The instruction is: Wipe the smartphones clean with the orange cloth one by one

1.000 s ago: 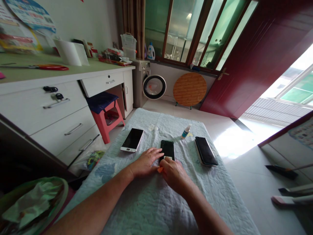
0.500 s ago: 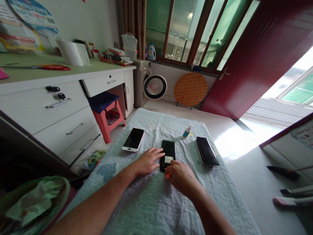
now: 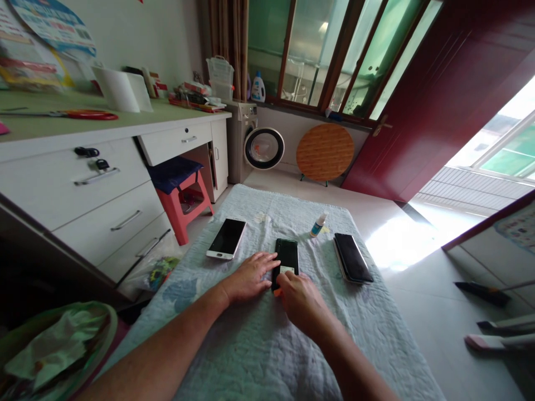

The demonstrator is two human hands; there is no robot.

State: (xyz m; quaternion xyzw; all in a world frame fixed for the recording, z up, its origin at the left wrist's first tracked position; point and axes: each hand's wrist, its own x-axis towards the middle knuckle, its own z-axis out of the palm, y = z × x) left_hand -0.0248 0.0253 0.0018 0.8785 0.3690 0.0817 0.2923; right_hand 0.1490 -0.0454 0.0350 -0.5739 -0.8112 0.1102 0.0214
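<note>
A black phone [image 3: 287, 252] with a pale label lies at the middle of the cloth-covered table [image 3: 251, 345]. My left hand [image 3: 252, 275] rests with its fingers spread against the phone's left edge. Over the phone's lower part, my right hand [image 3: 298, 295] is closed on a small orange piece [image 3: 278, 292], most of which my fingers hide. A white-framed phone [image 3: 227, 238] lies to the left. To the right, a dark phone [image 3: 352, 257] lies on top of another flat item. Beyond the black phone stands a small spray bottle [image 3: 318, 225].
A desk [image 3: 175, 120] with drawers runs along the left, with a pink stool [image 3: 179, 214] partly under it. At the lower left is a bin [image 3: 111, 328] holding crumpled tissue. A washing machine [image 3: 239, 139] with its door open and a round wooden tabletop [image 3: 325, 153] stand beyond the table.
My right hand has shifted slightly left with the orange piece, and now covers more of the phone's label. My left hand stays at the phone's left edge.
</note>
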